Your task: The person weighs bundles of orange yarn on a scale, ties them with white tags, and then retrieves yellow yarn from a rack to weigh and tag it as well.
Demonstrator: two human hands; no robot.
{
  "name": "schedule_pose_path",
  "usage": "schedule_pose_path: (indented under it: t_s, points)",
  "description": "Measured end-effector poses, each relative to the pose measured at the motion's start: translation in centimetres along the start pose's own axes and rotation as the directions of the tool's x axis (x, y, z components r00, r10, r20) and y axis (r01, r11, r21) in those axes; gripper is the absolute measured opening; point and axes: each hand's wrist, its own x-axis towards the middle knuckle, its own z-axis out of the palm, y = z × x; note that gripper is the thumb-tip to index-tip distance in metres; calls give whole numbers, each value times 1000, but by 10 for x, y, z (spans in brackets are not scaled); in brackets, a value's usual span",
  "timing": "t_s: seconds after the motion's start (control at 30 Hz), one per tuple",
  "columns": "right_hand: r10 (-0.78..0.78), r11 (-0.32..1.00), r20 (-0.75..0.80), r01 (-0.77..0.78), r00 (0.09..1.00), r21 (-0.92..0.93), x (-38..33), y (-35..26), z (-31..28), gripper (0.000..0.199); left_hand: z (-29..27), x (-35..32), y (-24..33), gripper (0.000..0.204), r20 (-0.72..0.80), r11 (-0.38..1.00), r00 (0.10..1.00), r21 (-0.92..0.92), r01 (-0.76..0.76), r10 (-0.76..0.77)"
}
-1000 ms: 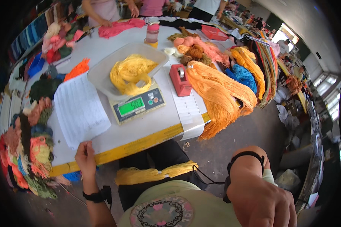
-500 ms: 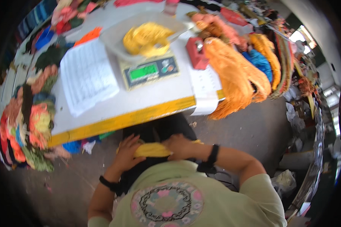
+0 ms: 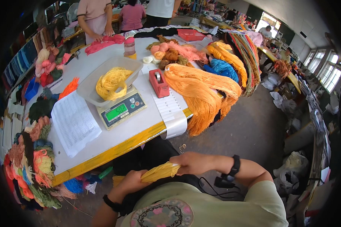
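Observation:
Over my lap, a skein of yellow yarn [image 3: 160,173] is stretched between my two hands. My left hand [image 3: 132,181] is closed around its left part, with a tail of the yarn sticking out beyond the fist. At the other end, my right hand [image 3: 195,163] grips the yarn, its fingertips partly hidden. On the table in front stands a digital scale [image 3: 121,108] with a lit green display. A translucent plastic tub [image 3: 88,87] sits on the scale and holds more yellow yarn [image 3: 111,83].
Right of the scale are a red tape dispenser [image 3: 159,83], a label strip [image 3: 166,108] hanging over the yellow table edge [image 3: 113,155], and orange yarn [image 3: 201,89]. A printed sheet [image 3: 74,123] lies left. Coloured skeins [image 3: 39,162] hang at the left corner. People stand beyond the table.
My view has tilted up, showing more of the room. Both hands still hold the yellow skein; it now slants up to the right, and my left fingers have closed around it.

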Motion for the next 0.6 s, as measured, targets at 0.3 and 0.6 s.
schedule_pose_path:
  t_s: [0.3, 0.6]
  points:
    - [6, 881, -653, 305, 757, 363, -107, -67, -162, 42, -66, 93, 144, 29, -92, 849, 957, -444, -288, 277]
    - [-126, 722, -778, 595, 615, 354, -29, 31, -372, 14, -4, 241, 132, 39, -64, 539, 993, -835, -109, 101]
